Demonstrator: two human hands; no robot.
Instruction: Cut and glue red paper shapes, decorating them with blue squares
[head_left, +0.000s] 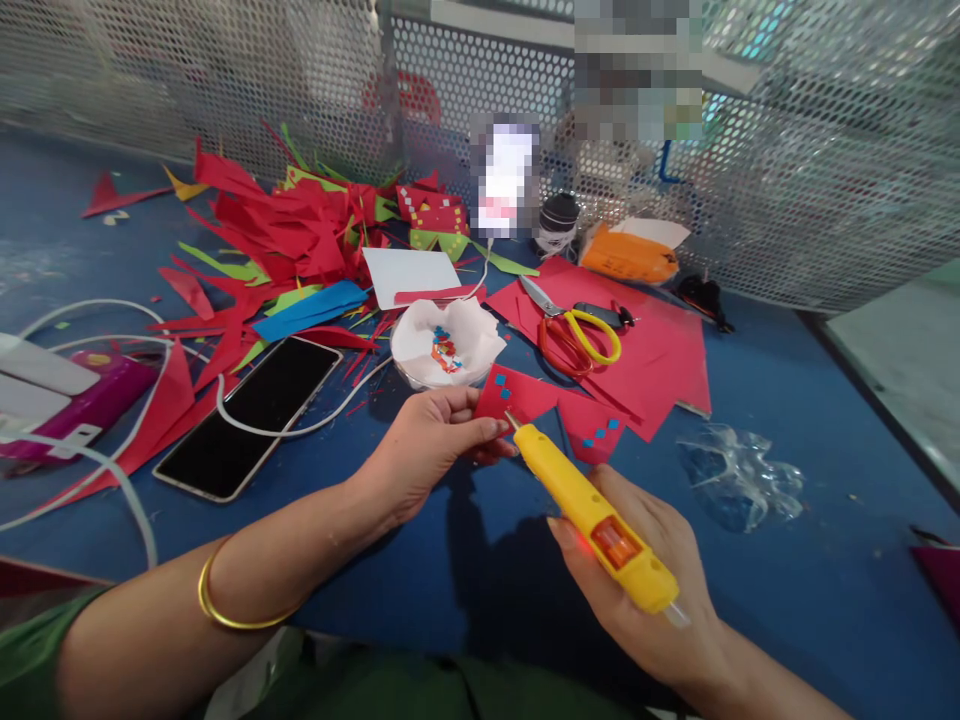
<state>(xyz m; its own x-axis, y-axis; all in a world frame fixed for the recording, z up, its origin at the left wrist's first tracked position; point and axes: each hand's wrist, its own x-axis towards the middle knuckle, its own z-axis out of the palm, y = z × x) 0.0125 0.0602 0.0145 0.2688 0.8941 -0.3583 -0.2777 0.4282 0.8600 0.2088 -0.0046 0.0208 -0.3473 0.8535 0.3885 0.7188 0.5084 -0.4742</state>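
Between the thumb and fingers of my left hand (439,440) is the left end of a red paper piece (551,405) with small blue squares near both ends. My right hand (645,570) is wrapped round a yellow glue gun (585,500), its tip on or just over the red paper beside my left thumb. Just behind my left hand stands a bowl (405,350) lined with white paper, holding small blue and orange-red bits (445,350).
Scissors (574,335) lie on red sheets (667,350) behind the paper. Red scraps (300,225) heap at the back left, near a dark phone (251,420) crossed by a white cable (330,415). Clear plastic (739,475) lies right. A mesh panel (465,60) stands behind.
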